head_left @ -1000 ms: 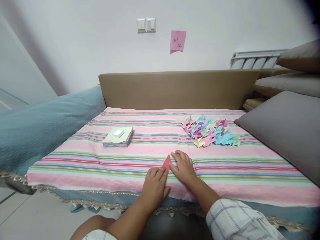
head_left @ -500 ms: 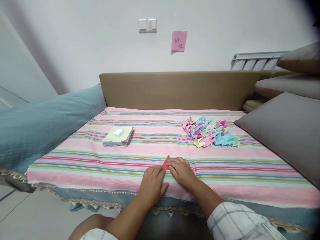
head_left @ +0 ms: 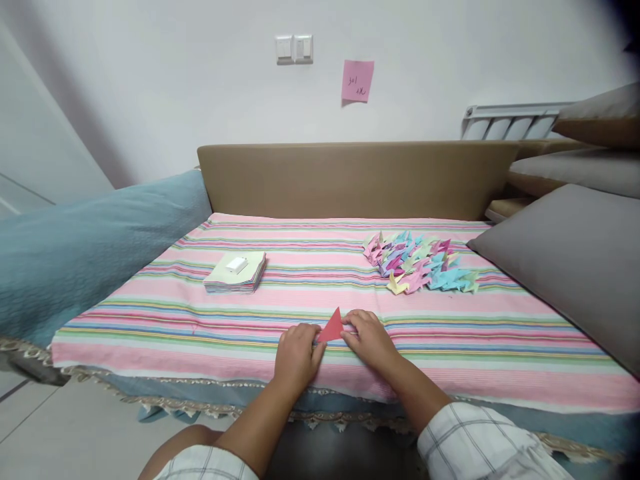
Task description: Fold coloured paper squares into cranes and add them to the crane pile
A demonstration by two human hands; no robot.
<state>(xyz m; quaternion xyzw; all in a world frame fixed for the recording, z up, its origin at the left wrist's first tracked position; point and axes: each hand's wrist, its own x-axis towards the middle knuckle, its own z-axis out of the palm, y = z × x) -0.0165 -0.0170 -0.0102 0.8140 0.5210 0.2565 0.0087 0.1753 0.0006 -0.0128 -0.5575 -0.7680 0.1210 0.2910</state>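
Note:
A small red paper [head_left: 332,327], folded to a triangle with its point away from me, is at the front of the striped cloth [head_left: 165,343]. My left hand [head_left: 296,357] pinches its left corner between thumb and fingers. At its right edge, my right hand [head_left: 369,340] also has thumb and fingertips closed on the paper. Farther back to the right lies a cluster of folded paper cranes [head_left: 420,263] in pink, blue, purple, green and yellow.
On the left is a stack of square paper [head_left: 235,273] with a small white block [head_left: 237,265] on top. A grey cushion [head_left: 565,260] stands at the right. Behind the cloth rises a brown backrest [head_left: 350,180], and a blue-covered armrest [head_left: 110,233] is on the left.
My left hand has shifted a little left and my right fingers have drawn back, so more of the red triangle shows between them. Both hands still hold the paper.

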